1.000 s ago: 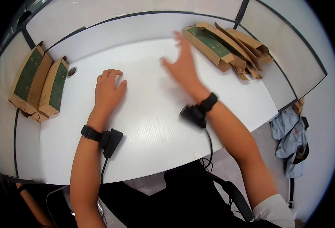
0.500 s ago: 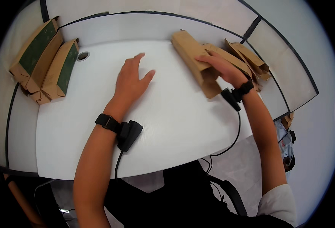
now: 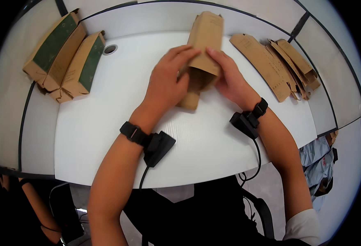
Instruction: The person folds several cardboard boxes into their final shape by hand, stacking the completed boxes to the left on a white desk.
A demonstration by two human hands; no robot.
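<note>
Over the tabletop: left hand and right hand hold brown carton, fingers against its sides, near end open.

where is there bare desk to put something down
The white desk is bare at front middle, between the wrist straps; at left front, between the brown-and-green boxes and left forearm; and at back, between the round hole and left grip. Crowded: back left, with those boxes; back right, with brown cartons; and around the open carton.
</note>
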